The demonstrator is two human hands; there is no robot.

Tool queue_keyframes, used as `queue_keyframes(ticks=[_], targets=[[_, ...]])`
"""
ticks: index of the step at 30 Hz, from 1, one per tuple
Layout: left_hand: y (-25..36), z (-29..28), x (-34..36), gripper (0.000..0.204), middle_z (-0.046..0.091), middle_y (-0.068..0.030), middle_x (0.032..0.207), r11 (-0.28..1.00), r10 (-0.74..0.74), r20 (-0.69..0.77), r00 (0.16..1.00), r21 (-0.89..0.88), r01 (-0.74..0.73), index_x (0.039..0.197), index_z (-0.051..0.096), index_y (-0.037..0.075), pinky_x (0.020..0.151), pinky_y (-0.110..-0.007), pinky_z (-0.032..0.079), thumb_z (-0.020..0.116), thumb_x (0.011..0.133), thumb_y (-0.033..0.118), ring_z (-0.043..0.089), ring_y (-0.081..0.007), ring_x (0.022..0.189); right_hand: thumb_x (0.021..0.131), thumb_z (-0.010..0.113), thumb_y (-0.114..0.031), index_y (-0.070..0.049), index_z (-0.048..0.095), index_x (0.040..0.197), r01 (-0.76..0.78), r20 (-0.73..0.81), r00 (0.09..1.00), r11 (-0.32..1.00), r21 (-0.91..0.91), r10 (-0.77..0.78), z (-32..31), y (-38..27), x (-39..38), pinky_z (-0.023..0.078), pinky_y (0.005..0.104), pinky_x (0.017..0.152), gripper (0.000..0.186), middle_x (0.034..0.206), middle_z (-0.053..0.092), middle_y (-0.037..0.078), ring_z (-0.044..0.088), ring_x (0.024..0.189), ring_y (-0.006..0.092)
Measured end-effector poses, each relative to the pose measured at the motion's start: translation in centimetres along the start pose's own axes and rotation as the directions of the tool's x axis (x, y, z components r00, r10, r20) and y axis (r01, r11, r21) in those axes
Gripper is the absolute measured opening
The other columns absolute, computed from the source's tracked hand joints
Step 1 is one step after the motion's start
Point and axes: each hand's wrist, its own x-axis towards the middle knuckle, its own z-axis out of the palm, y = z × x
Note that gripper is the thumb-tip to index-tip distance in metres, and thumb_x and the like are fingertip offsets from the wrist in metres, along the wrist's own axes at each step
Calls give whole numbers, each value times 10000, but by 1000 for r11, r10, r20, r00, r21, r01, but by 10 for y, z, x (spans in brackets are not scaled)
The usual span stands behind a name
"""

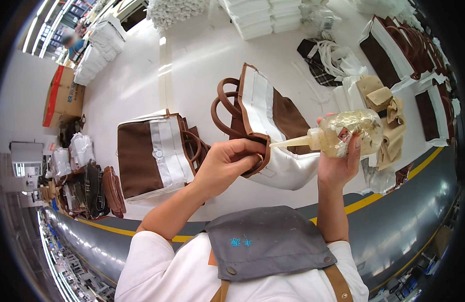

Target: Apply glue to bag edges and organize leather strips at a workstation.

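Fingers (245, 146) of the left hand (225, 163) are closed in a pinch on the near end of a brown-and-white handbag (266, 118), gripping its brown edge trim (260, 137), while those of the right hand (338, 161) wrap a translucent squeeze bottle (351, 132). What counts most, as I judge it, is how the bottle's tapered nozzle (295, 142) stands to that trim: its tip meets the edge from the right, close to the left fingertips, either touching or just beside it; I cannot tell which. The bottle's long axis runs nearly crosswise, dipping slightly toward the person at the tip, so the nozzle points left at the pinched corner. From that corner the bag's upper edge runs away from the person, across the nozzle's line rather than along it. The left hand is the nearer to the meeting point; the right hand sits back to the right, a nozzle's length behind it. The bag lies on the white worktable (202, 55) in front of the person, its rolled brown handles (216, 117) to the left and its pale near side bulging out below the nozzle
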Motion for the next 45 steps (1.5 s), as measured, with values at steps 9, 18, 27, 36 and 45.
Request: queue_keyframes(ticks=[9, 18, 27, 36, 45], targets=[[-1, 2, -1, 273, 565, -5, 768, 999, 45, -21, 999, 19, -45, 997, 563, -49, 536, -154, 369, 417, 767, -70, 464, -27, 620, 828, 442, -285, -38, 341, 1202, 58, -38, 997, 991, -118, -63, -4, 7, -1, 321, 513, 912, 459, 1110, 454, 165, 439, 1055, 298], [-2, 1, 1, 311, 565, -10, 766, 997, 69, -41, 997, -25, -70, 1026, 548, -48, 509, -158, 345, 392, 760, -85, 454, -28, 603, 816, 446, -297, -7, 341, 1190, 82, 53, 996, 985, -151, -75, -4, 4, -1, 338, 491, 896, 485, 1084, 453, 213, 462, 1012, 313], [4, 2, 7, 263, 549, -31, 797, 984, 40, -28, 999, -172, -45, 1042, 499, -68, 550, -186, 365, 401, 800, -39, 475, -60, 637, 775, 497, -341, 14, 279, 1203, 109, 320, 947, 963, -246, -25, 11, -13, -12, 397, 432, 821, 598, 1046, 432, 250, 482, 952, 341], [9, 3, 14, 225, 524, 4, 754, 975, 51, -32, 998, -216, -57, 1030, 515, -35, 526, -175, 337, 413, 839, 29, 415, -31, 596, 686, 639, -454, -13, 248, 1185, 148, 245, 966, 948, -280, -79, 20, -8, -21, 452, 358, 769, 772, 1014, 480, 194, 524, 920, 275], [17, 1, 15, 179, 531, 9, 774, 941, 58, -26, 998, -332, -63, 981, 520, -11, 549, -177, 351, 425, 859, 79, 441, -33, 632, 765, 566, -335, -39, 269, 1196, 156, 510, 860, 952, -264, 1, 14, -9, -22, 445, 380, 777, 601, 1045, 453, 224, 507, 939, 297]])
